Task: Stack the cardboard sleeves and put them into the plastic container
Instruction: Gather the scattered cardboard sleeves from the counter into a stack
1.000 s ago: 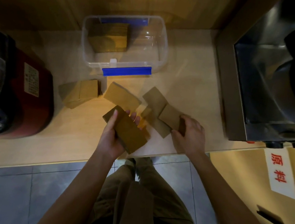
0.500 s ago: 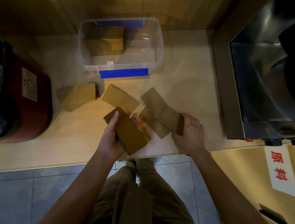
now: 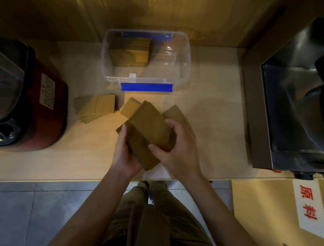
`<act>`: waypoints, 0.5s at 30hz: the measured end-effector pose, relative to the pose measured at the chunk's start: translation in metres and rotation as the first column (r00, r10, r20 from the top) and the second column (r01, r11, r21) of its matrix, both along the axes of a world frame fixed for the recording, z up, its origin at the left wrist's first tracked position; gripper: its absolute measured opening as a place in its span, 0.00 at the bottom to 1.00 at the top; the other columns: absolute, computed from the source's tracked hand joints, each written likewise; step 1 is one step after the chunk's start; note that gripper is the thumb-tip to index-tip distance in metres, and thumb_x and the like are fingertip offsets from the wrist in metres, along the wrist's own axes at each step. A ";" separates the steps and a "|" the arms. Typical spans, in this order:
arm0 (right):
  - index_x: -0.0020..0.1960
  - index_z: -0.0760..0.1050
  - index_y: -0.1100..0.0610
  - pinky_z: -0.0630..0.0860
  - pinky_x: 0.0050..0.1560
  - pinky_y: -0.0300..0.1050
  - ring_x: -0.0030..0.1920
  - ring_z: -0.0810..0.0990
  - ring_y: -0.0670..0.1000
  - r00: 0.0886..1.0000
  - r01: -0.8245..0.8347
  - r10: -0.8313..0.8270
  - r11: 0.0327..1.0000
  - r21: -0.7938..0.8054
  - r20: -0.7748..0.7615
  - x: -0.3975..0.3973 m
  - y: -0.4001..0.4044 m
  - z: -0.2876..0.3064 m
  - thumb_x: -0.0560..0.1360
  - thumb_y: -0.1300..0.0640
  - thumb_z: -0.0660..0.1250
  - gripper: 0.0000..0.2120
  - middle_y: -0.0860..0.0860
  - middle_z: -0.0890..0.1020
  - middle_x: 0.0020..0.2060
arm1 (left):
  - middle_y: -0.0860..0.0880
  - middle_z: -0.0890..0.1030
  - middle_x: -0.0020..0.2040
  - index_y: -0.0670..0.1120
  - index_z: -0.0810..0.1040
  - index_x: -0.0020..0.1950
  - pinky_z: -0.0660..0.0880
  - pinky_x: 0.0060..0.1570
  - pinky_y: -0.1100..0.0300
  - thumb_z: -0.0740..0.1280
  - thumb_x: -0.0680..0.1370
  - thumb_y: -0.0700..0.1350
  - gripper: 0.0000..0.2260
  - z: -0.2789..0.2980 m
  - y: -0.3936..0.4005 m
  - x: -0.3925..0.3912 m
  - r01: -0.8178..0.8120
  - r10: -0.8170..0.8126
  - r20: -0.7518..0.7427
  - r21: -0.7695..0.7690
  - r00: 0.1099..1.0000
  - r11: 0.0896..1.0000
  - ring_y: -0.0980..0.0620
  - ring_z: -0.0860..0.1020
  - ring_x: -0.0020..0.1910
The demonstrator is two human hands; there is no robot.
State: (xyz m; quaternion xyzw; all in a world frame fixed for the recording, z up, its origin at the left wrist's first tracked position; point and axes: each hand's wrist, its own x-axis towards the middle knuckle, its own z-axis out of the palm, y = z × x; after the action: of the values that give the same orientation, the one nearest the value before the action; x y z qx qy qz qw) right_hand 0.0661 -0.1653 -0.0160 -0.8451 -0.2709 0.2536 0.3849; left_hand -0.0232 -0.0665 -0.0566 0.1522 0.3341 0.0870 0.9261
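We judge the stacking step underway: our left hand [image 3: 127, 151] and right hand [image 3: 176, 147] clamp a stack of cardboard sleeves [image 3: 148, 129] just in front of the plastic container [image 3: 183, 78], next needing edges squared before lowering it inside.

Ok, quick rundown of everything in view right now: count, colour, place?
plastic container: one, clear with blue clips, back of counter
sleeves in container: one stack, brown, its left side
held sleeves: one stack, brown, between both hands
loose sleeves left: small pile, tan, on counter in front of container
loose sleeves behind hands: a few, tan, partly hidden
red appliance: one, red and black, left
steel machine: one, metallic, right
white label: one, red characters, lower right
counter: one, light wood
left hand: gripping stack
right hand: gripping stack
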 end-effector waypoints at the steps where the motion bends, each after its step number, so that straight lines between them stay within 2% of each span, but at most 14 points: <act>1: 0.62 0.67 0.51 0.72 0.60 0.55 0.57 0.73 0.49 1.000 -0.023 0.023 1.000 0.011 -0.014 -0.005 0.003 0.002 0.65 0.49 0.74 0.29 0.50 0.75 0.58 | 0.46 0.85 0.50 0.52 0.82 0.52 0.79 0.50 0.50 0.76 0.51 0.64 0.32 0.001 0.000 0.000 -0.001 0.001 0.020 0.009 1.000 1.000 0.47 0.83 0.50; 4: 0.61 0.69 0.53 0.72 0.59 0.54 0.57 0.72 0.50 0.998 -0.060 0.061 0.997 0.041 -0.026 -0.017 0.007 0.002 0.66 0.50 0.73 0.27 0.51 0.75 0.58 | 0.47 0.85 0.48 0.49 0.83 0.50 0.80 0.46 0.54 0.77 0.50 0.63 0.32 0.005 -0.001 0.000 -0.025 0.024 0.055 0.011 0.998 1.000 0.49 0.82 0.49; 8: 0.62 0.70 0.53 0.72 0.59 0.50 0.58 0.72 0.52 0.994 -0.102 0.102 0.995 -0.010 0.026 -0.028 0.008 -0.005 0.66 0.46 0.71 0.27 0.53 0.75 0.58 | 0.50 0.83 0.49 0.49 0.79 0.51 0.79 0.50 0.56 0.77 0.56 0.60 0.28 0.004 -0.002 0.002 -0.035 0.031 0.123 0.030 0.992 0.999 0.52 0.80 0.52; 13: 0.62 0.69 0.52 0.64 0.57 0.41 0.58 0.70 0.51 0.973 -0.189 0.199 0.977 -0.094 0.116 -0.028 0.007 -0.011 0.65 0.36 0.61 0.31 0.51 0.75 0.59 | 0.50 0.81 0.45 0.49 0.77 0.50 0.78 0.53 0.56 0.77 0.58 0.57 0.25 0.002 -0.001 0.003 -0.060 0.057 0.132 0.014 0.990 0.998 0.52 0.79 0.50; 15: 0.62 0.69 0.51 0.64 0.57 0.41 0.58 0.68 0.49 0.972 -0.211 0.219 0.972 -0.101 0.083 -0.023 0.005 -0.011 0.66 0.34 0.59 0.31 0.50 0.73 0.60 | 0.51 0.81 0.43 0.49 0.76 0.50 0.78 0.52 0.56 0.77 0.58 0.57 0.25 0.002 -0.002 0.003 -0.060 0.058 0.119 0.013 0.991 0.998 0.53 0.80 0.48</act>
State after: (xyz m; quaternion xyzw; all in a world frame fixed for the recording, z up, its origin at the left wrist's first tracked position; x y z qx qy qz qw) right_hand 0.0431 -0.1603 -0.0274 -0.8384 -0.3666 0.2663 0.3029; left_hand -0.0201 -0.0682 -0.0548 0.1445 0.2822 0.1262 0.9400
